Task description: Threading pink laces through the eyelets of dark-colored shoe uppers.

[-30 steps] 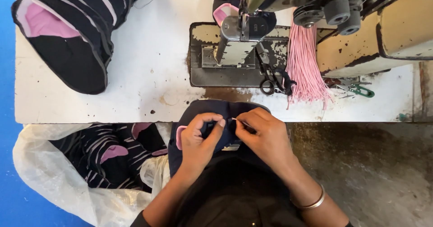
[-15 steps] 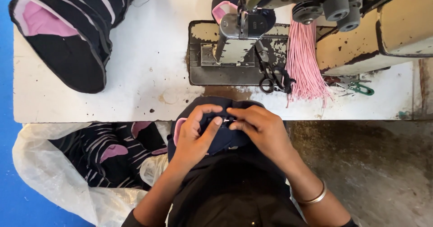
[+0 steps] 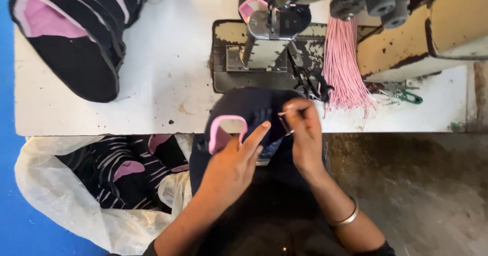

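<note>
The left hand is cradling a soft, light dark cloth piece at the table edge, its grip loosely closed near the pink trim; the right hand is pinching its floppy top edge, best held by the seams.

Both forearms are bare from wrist to near the elbow; no sleeve covers them within the frame, save a dark edge of cloth at the bottom beside each arm, too cropped to tell its cut; the left hand wears nothing, no ring or band visible on it; the right hand is likewise unadorned on its fingers; round the right wrist sits a thin, smooth, silver-coloured metal bangle, plain and unmarked, catching a pale gleam along its rim; the nails are short and unpainted; the lap below is clad in dark, nearly black fabric.
</note>
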